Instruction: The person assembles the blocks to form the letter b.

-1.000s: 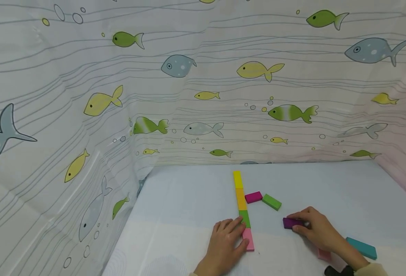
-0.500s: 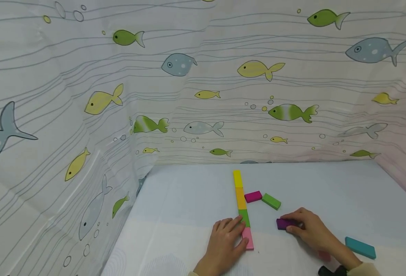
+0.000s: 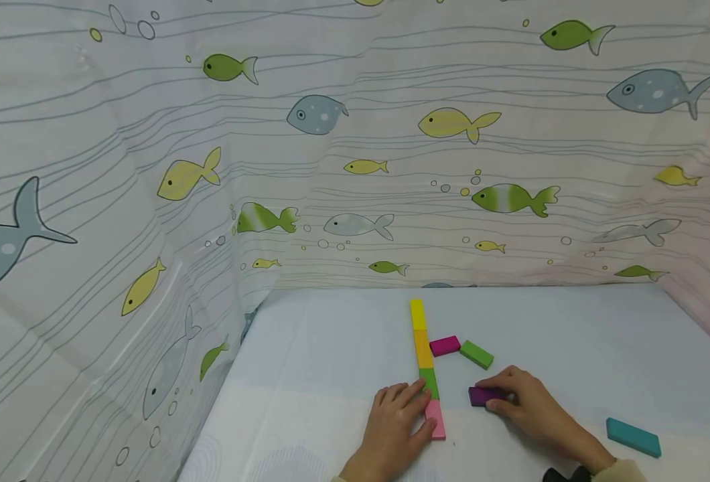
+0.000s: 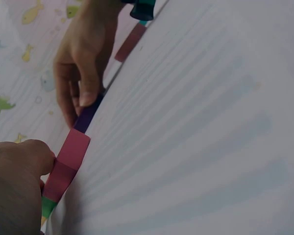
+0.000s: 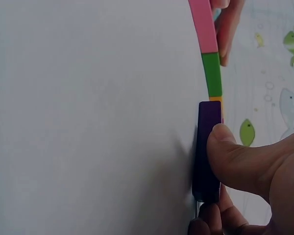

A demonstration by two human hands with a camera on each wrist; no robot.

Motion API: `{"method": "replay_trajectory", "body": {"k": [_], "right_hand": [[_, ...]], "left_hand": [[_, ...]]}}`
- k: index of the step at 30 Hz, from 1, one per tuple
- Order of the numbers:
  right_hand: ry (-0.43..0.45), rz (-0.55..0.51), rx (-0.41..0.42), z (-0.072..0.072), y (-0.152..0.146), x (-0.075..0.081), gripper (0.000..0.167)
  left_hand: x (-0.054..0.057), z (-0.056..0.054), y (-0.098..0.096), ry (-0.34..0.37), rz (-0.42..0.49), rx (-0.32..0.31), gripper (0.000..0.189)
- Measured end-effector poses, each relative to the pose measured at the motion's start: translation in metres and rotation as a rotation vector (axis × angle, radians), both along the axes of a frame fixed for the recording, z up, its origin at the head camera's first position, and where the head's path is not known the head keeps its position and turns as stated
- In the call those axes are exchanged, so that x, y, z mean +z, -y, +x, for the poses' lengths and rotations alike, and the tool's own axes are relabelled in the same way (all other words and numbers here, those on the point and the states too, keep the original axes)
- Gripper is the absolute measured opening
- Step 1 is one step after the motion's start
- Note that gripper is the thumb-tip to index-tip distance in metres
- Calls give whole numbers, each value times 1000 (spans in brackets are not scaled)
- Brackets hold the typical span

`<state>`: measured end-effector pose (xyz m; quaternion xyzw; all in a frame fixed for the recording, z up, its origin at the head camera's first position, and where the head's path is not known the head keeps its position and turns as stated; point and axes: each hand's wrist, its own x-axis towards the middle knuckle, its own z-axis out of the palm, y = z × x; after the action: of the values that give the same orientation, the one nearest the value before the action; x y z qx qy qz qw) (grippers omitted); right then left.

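Observation:
A row of blocks runs away from me: a pink block (image 3: 435, 420) nearest, then a green block (image 3: 429, 383), an orange block (image 3: 423, 348) and a yellow block (image 3: 416, 314). My left hand (image 3: 391, 425) lies at the row's left side, fingertips touching the green block and thumb on the pink one. To the right of the row, my right hand (image 3: 526, 405) pinches a purple block (image 5: 206, 156) between thumb and fingers, low over or on the table. A gap separates the purple block from the row in the head view.
A magenta block (image 3: 445, 346) meets the orange block's right side, and another green block (image 3: 476, 355) slants off its end. A teal block (image 3: 633, 437) lies far right. The left wrist view shows a dull red block (image 4: 131, 41) near the right wrist. A fish-patterned curtain (image 3: 355, 147) hangs behind the table.
My right hand has slid left with the purple block, closer to the row. The reddish block by the right forearm is now hidden in the head view. My left hand stays in place.

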<state>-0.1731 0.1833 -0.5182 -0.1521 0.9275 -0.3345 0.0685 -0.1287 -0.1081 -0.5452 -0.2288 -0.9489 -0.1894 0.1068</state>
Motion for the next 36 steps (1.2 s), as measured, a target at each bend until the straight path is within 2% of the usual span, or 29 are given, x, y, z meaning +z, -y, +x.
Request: {"method": "replay_trajectory", "body": {"k": [6, 14, 19, 24, 30, 36], "right_hand": [[-2, 31, 4, -2, 3, 1, 35], [-56, 43, 55, -6, 9, 6, 33], [-54, 34, 79, -7, 12, 7, 31], [-57, 8, 171, -8, 15, 7, 31], [-49, -79, 303, -8, 17, 6, 30], [-50, -110, 348, -6, 20, 6, 29]], "left_hand": [[0, -1, 0, -24, -2, -4, 45], [-1, -3, 1, -51, 5, -9, 43], [0, -3, 1, -79, 14, -19, 42], [1, -3, 0, -72, 12, -20, 43], [3, -3, 0, -55, 8, -21, 43], [3, -3, 0, -60, -6, -18, 43]]}}
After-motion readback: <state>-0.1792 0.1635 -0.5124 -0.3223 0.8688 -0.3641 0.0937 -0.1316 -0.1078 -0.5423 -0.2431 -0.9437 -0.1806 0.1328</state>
